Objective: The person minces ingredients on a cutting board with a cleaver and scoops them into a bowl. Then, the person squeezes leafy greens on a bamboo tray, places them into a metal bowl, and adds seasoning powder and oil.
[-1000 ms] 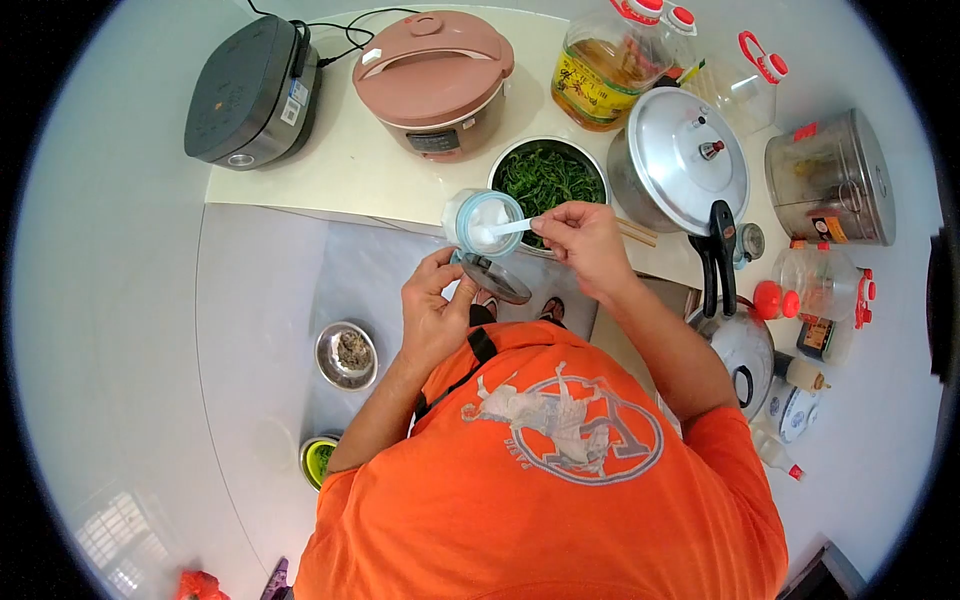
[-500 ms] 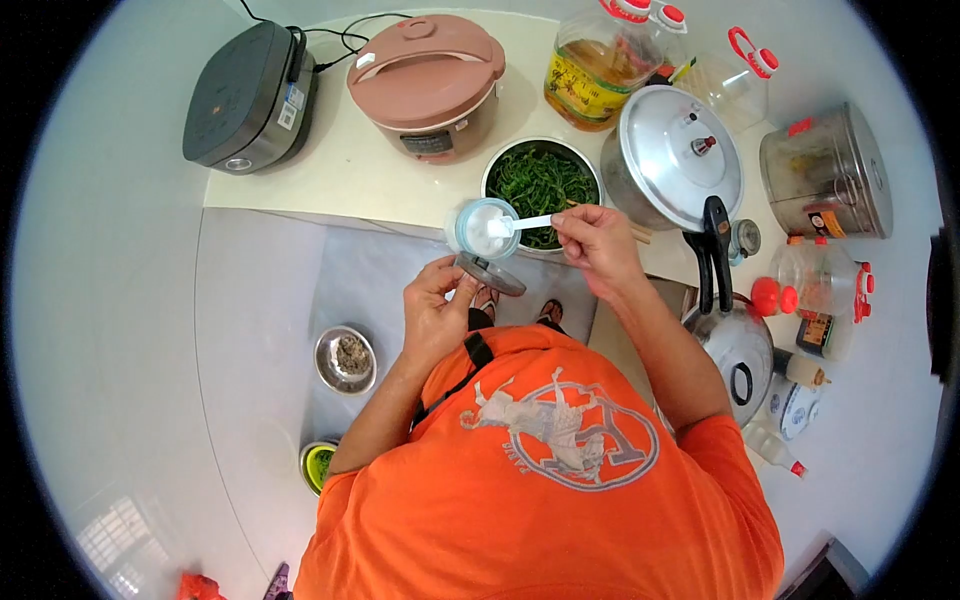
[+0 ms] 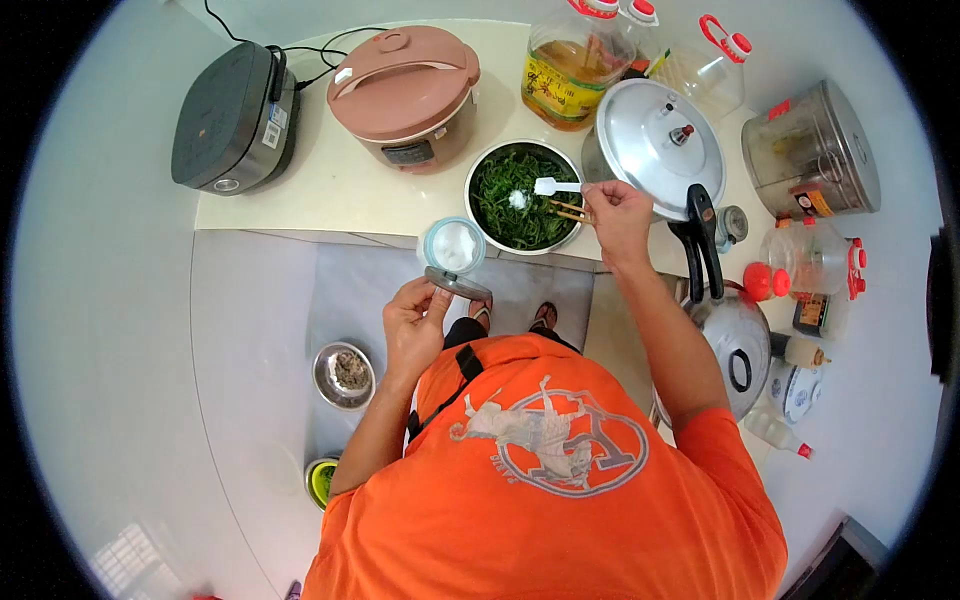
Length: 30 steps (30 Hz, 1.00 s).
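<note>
My right hand (image 3: 620,218) pinches the handle of a small white spoon (image 3: 556,187) over a metal bowl (image 3: 474,212) of dark green cut vegetables (image 3: 515,172). A clump of white grains (image 3: 518,200) lies on the greens beside the spoon. Wooden chopsticks (image 3: 572,213) reach from the bowl towards my right hand; whether my fingers touch them I cannot tell. My left hand (image 3: 413,322) is closed on the grey, see-through lid (image 3: 458,283) of a jar. The open jar (image 3: 452,245), with white grains inside, is just beyond the lid, by the counter edge.
A pink cooker (image 3: 405,100) and a dark rice cooker (image 3: 235,125) stand on the counter. To the right are a pressure cooker (image 3: 660,140), an oil jug (image 3: 565,85) and several bottles. A metal bowl (image 3: 325,385) sits low at left.
My right hand has moved the spoon from the jar to over the greens, where white grains now lie. The spoon, loaded before, looks emptied. The jar and lid appear further left.
</note>
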{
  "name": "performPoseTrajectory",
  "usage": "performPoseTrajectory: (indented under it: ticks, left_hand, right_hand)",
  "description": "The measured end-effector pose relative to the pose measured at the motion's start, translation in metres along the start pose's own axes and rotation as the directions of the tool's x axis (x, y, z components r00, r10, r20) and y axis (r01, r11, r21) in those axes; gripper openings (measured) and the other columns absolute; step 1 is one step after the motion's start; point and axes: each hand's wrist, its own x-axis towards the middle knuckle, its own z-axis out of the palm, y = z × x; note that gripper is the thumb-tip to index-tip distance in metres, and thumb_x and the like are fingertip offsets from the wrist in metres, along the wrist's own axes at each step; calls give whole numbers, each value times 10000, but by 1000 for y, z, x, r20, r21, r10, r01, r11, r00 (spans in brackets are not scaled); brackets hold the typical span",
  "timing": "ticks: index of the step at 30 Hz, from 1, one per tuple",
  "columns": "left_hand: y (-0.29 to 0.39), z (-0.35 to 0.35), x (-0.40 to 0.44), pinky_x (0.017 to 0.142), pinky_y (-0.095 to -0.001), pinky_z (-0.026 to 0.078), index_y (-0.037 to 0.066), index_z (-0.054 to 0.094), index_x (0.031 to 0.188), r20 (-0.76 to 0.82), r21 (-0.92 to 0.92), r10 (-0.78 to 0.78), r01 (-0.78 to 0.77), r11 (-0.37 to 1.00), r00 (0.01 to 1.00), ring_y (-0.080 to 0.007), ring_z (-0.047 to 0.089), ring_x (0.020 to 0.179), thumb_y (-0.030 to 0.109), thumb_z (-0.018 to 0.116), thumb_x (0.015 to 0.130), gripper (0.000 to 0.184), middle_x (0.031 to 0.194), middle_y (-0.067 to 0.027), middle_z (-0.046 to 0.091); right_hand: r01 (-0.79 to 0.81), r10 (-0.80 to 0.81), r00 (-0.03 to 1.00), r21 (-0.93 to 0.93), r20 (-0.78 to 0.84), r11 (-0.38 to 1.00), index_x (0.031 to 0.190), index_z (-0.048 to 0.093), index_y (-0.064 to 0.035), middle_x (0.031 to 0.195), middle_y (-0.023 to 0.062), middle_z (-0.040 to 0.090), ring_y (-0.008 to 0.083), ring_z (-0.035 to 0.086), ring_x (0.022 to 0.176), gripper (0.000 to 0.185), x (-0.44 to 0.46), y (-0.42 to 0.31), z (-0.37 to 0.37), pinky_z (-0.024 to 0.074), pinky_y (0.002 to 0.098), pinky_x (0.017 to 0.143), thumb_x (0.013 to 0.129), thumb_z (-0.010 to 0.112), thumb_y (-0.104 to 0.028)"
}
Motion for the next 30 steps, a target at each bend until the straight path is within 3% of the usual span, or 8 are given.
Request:
performPoseTrajectory:
  ticks: [3, 9, 12, 18, 21, 24, 27, 30]
  left_hand:
    - [0, -2, -3, 788, -291, 548, -56, 742, 1006, 7, -17, 0, 0, 1000, 1000, -167, 671, 899, 96, 727, 952, 162, 1107, -166, 710]
    - [-3, -4, -3, 764, -281, 538, -62, 739, 1002, 18, -19, 2, -1, 1000, 1000, -151, 662, 863, 82, 725, 951, 154, 1079, -154, 711]
    - [1, -2, -2, 771, -281, 541, -67, 736, 1000, 39, -48, -10, 12, 999, 999, -153, 664, 880, 70, 723, 949, 146, 1102, -154, 706]
    - [-7, 0, -1, 818, -287, 545, -71, 733, 1008, 67, -109, -10, 18, 994, 998, -167, 669, 943, 50, 708, 954, 135, 1146, -154, 692]
    - [-8, 4, 1, 856, -297, 542, -65, 734, 1023, 92, -167, 0, 15, 986, 996, -176, 667, 996, 36, 699, 957, 126, 1161, -154, 688]
    - [0, 8, -2, 891, -312, 537, -56, 739, 1036, 112, -198, 7, 16, 980, 994, -191, 666, 1041, 30, 694, 957, 125, 1183, -160, 684]
    - [1, 11, -3, 915, -334, 533, -40, 751, 1032, 122, -201, 33, -8, 980, 992, -216, 668, 1068, 34, 700, 950, 121, 1204, -169, 684]
    - [-1, 13, -1, 934, -356, 528, -23, 762, 1013, 127, -174, 96, -73, 982, 987, -250, 669, 1089, 36, 712, 930, 114, 1218, -188, 684]
  right_hand:
    - [-10, 10, 1000, -27, 4, 1000, 878, 716, 62, 727, 52, 674, 99, 586, 615, 168, -1, -1, -3, 458, 238, 553, 876, 771, -96]
    - [-90, 74, 994, 212, 81, 973, 862, 713, 63, 726, 61, 677, 95, 593, 625, 162, -4, -4, -6, 472, 246, 564, 879, 765, -90]
    - [84, -92, 995, -217, -30, 973, 853, 706, 55, 711, 45, 664, 89, 569, 602, 154, -5, 17, -1, 447, 241, 546, 887, 760, -86]
    - [-24, 23, 1000, 40, 3, 999, 877, 727, 44, 723, 26, 672, 81, 576, 624, 138, -16, 0, -11, 446, 228, 563, 901, 745, -91]
    - [-76, 70, 991, 44, 116, 996, 899, 736, 35, 738, 22, 681, 72, 588, 649, 135, -38, -26, -15, 450, 224, 571, 903, 747, -100]
    - [-45, 38, 980, 29, 198, 999, 904, 736, 32, 742, 15, 681, 61, 581, 652, 137, -67, -47, -3, 451, 227, 572, 905, 748, -104]
    - [64, -34, 961, -104, 275, 993, 908, 736, 26, 744, 12, 683, 53, 577, 649, 128, -83, -38, 10, 460, 233, 577, 900, 751, -101]
    - [47, -1, 933, -119, 359, 992, 891, 729, 24, 736, 27, 681, 66, 582, 638, 143, -91, -35, 23, 478, 257, 582, 883, 768, -114]
